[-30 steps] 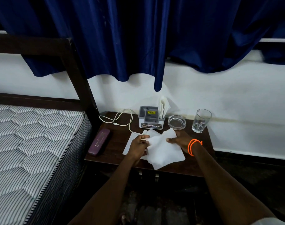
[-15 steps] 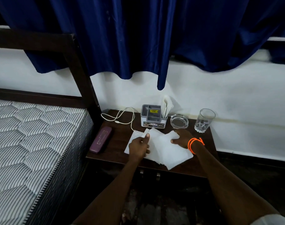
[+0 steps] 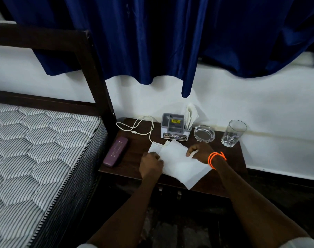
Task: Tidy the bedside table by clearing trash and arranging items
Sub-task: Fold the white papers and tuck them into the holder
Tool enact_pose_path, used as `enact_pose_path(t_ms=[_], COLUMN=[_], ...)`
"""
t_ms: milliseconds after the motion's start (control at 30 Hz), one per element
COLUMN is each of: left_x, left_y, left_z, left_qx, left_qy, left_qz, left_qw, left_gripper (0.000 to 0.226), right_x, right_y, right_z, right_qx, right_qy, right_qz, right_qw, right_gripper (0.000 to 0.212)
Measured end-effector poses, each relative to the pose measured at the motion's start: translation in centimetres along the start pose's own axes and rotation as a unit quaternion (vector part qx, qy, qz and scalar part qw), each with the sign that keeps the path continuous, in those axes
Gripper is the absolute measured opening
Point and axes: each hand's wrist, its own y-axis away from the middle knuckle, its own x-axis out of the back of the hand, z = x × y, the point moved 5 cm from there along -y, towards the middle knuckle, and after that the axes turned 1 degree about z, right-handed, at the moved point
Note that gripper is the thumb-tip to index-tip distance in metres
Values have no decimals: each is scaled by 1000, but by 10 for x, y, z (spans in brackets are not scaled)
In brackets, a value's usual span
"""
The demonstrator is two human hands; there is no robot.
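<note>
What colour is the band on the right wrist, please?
Bright orange wristband, clearest in the head view.

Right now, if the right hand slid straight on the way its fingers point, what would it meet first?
Probably the left hand, across the white paper napkins both hands grip; the right hand points leftward, though depth is unclear.

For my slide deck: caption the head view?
Both hands gather white paper napkins on a dark wooden bedside table.

— What is the person wearing on the arms?

— Both forearms are showing bare. A pale sleeve edge (image 3: 303, 243) is peeking in at the right elbow, and another (image 3: 84, 245) at the left.

— Anything on the wrists?

— An orange corded bracelet (image 3: 216, 158) is looping the right wrist, its knotted end sticking out. Nothing is circling the left.
</note>
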Motion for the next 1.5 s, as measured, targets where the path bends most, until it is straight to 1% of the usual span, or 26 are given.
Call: enact_pose_path(t_ms=[67, 167, 267, 367, 433, 500, 567, 633, 667, 733, 767, 800, 833, 900, 933, 967, 1000, 1067, 1100, 1167, 1200, 1267, 1333, 1433, 1500], left_x=[0, 4, 9, 16, 20, 22, 21, 18, 15, 15, 17, 20, 24, 27, 26, 25, 22, 16, 14, 12, 11, 11, 12, 13, 15], left_y=[-3, -6, -7, -3, -1, 0, -3, -6, -8, -7, -5, -2, 1, 6, 9, 11, 11, 13, 14, 13, 12, 10, 10, 11, 12], left_z=[1, 3, 8, 16, 20, 21, 20, 16, 14, 10, 9, 8, 7, 4, 2, 0, -1, -3, -4, -6, -7, -8, -7, -6, -5], left_qx=[-20, -57, -81, -146, -177, -189, -196, -193, -185, -136, -109, -92, -82, -55, -39, -28, -26, -21, -16, -7, -3, 8, 12, -1, -12], left_qy=[30, 74, 116, 151, 151, 155, 177, 199, 209, 222, 214, 192, 145, 40, 3, -29, -60, -102, -108, -111, -108, -89, -62, -4, 20], left_qz=[13, 18, -4, -45, -68, -79, -87, -97, -103, -99, -85, -64, -39, -12, -12, -17, -26, -40, -41, -36, -33, -31, -34, -32, -30], left_qw=[999, 995, 990, 977, 970, 966, 961, 956, 955, 960, 967, 975, 985, 998, 999, 999, 998, 994, 993, 993, 994, 995, 997, 999, 999], left_gripper=[13, 7, 10, 14, 17, 23, 18, 6, 6, 19, 25, 31, 35, 30, 28, 32, 40, 54, 56, 58, 58, 53, 42, 19, 14], right_x=[1, 6, 12, 18, 25, 30, 33, 35, 37, 40, 41, 42, 42, 38, 34, 30, 27, 22, 21, 18, 18, 19, 19, 22, 22], right_y=[-1, 6, 13, 16, 24, 29, 29, 28, 28, 28, 27, 27, 23, 18, 17, 14, 14, 14, 14, 17, 19, 22, 22, 25, 26], right_z=[3, -9, -18, -23, -30, -35, -33, -33, -33, -33, -31, -31, -27, -18, -13, -8, -7, -3, -3, -8, -11, -14, -16, -22, -25], right_qx=[5, 35, 52, 78, 82, 77, 63, 57, 59, 72, 68, 62, 49, 8, -10, -23, -29, -32, -25, 5, 16, 27, 29, 38, 44], right_qy=[-7, -7, -32, -51, -71, -87, -117, -140, -147, -164, -163, -152, -133, -67, -23, 10, 29, 30, 21, -6, -13, -21, -30, -31, -22], right_qz=[-4, -3, 2, 4, -3, -8, -9, -1, 12, 33, 41, 44, 45, 26, 4, -16, -26, -20, -12, -16, -22, -26, -33, -30, -30], right_qw=[1000, 999, 998, 996, 994, 993, 991, 988, 987, 983, 983, 985, 989, 997, 1000, 1000, 999, 999, 999, 1000, 1000, 999, 999, 998, 998], right_gripper=[45, 48, 46, 53, 48, 40, 36, 31, 28, 28, 35, 45, 53, 65, 68, 68, 62, 57, 49, 23, 20, 21, 21, 19, 17])
